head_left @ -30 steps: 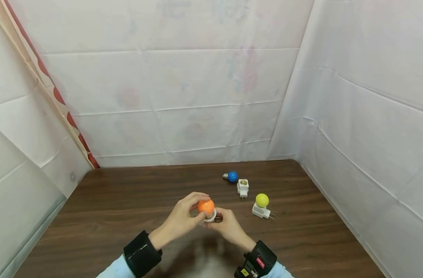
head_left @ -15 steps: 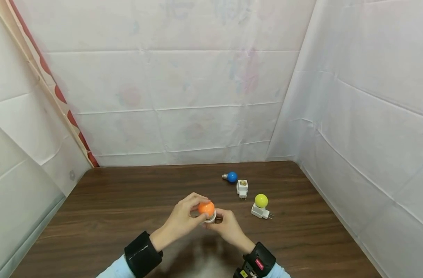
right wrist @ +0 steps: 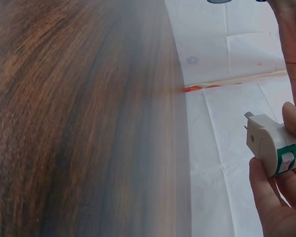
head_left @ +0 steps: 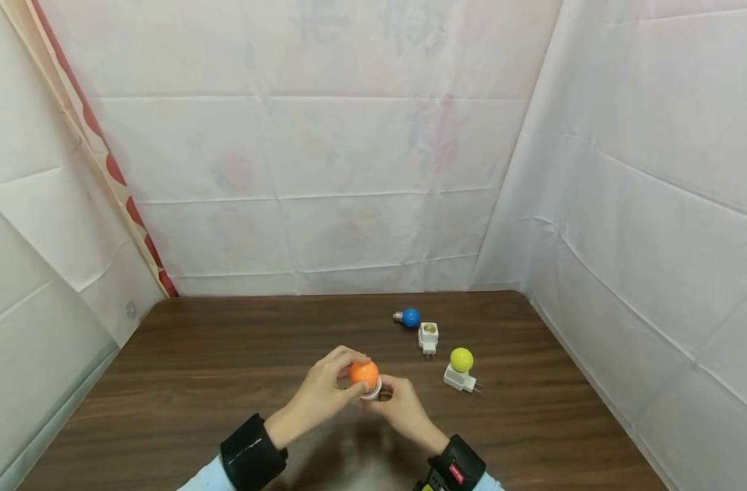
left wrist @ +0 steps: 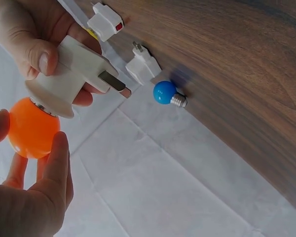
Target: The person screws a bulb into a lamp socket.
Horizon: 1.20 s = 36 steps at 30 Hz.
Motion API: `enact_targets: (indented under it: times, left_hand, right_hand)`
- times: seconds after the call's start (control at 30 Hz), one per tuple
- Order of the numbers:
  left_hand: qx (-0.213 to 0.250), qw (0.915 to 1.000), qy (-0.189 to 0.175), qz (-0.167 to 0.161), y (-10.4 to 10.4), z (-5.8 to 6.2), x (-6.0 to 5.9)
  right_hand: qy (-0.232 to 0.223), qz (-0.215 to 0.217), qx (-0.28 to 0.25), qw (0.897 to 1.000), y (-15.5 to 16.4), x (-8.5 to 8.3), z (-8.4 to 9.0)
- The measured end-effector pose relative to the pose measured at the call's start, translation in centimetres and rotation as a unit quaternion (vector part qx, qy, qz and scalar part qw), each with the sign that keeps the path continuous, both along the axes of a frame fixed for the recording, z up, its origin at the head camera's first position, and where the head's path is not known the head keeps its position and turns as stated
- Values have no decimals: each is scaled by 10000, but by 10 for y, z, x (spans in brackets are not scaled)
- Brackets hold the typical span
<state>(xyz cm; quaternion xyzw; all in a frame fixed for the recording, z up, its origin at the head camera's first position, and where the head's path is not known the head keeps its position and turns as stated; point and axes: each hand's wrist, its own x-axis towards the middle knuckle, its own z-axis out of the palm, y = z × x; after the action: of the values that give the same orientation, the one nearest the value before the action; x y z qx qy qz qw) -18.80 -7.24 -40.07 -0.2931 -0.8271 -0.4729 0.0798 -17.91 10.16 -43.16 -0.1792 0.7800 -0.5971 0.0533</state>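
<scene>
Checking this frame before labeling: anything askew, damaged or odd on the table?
Nothing looks damaged or spilled. The only loose parts: a blue bulb lies on its side, out of any socket, beside an empty white socket plug. The yellow bulb sits in its plug; the hands hold the orange bulb at its socket.

My dark wooden table (head_left: pixel 213 368) carries a blue bulb (head_left: pixel 411 317) lying on its side, an empty white plug socket (head_left: pixel 428 336) just beside it, and a yellow bulb in its socket (head_left: pixel 460 369) nearby
</scene>
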Motion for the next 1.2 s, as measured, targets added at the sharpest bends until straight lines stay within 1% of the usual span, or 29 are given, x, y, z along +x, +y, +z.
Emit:
enact_targets:
  times: [0.17,0.3,0.43,0.57,0.67,0.8,0.93,1.07,1.2]
  left_hand:
    - [1,10000,23,-71,-1,-3,-1]
    - [25,9998,53,-199,-3,-5,-2]
    - [64,9996,-134,-225,-3,-3,-4]
    - [52,9987,-506,-24,-1,2,-5]
    - [-205,9974,-661,224,2,4,-4]
    - [-677,9943,-595,577,6,5,-4]
    - [-815,9927,-510,733,8,4,-4]
    - [-746,9944,-444,603,8,5,-4]
    - [-588,9970,-426,266,5,7,-4]
  right_hand:
    - [71,60,22,10000,0,0,-3]
    - [78,128,2,9999,1,0,-4]
    - [122,114,37,9999,1,0,-3]
    - [-41,84,-8,10000,1,0,-1]
    - [-188,100,-90,9997,0,0,0]
    - [-197,143,-154,9996,-1,1,1]
    - [-158,133,-202,9996,-1,2,2]
    - [-177,102,-221,9995,-1,3,3]
    - [-280,129,-248,9992,0,3,4]
